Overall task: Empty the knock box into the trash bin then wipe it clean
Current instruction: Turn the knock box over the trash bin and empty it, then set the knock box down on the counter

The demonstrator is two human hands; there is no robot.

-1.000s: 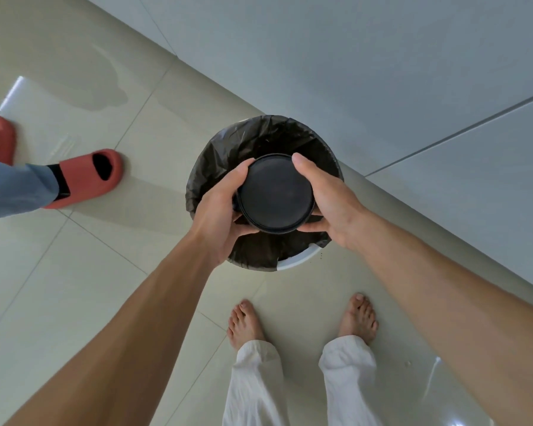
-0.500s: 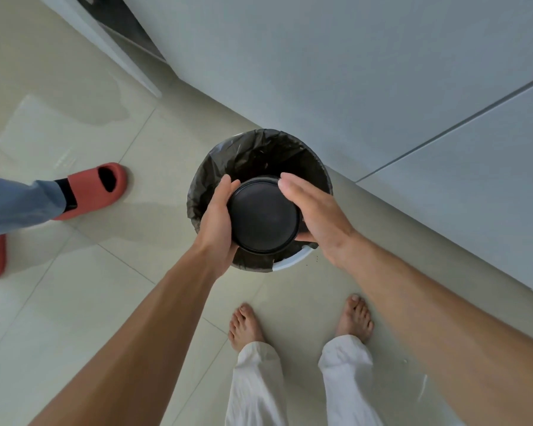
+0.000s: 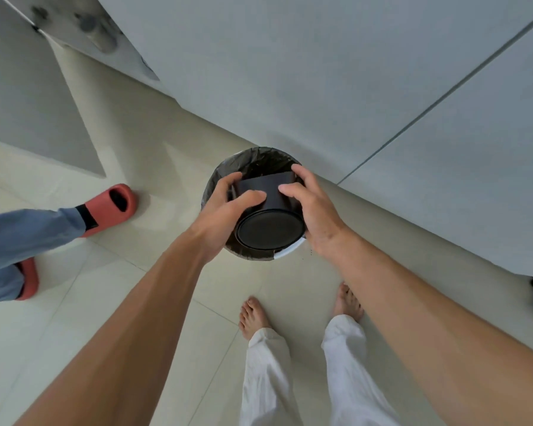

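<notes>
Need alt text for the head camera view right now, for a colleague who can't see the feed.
Both bare hands, left hand and right hand, hold a black knock box tipped mouth-away over a trash bin lined with a black bag. The holder stands barefoot on pale floor tiles; another person's red slipper is at left.

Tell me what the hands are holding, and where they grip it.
Both hands, left and right, hold the knock box by its side wall, base toward the camera, over the bin.

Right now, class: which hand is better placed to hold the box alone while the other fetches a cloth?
Probably the left hand: its fingers wrap the knock box side, while the right hand touches more loosely.
</notes>
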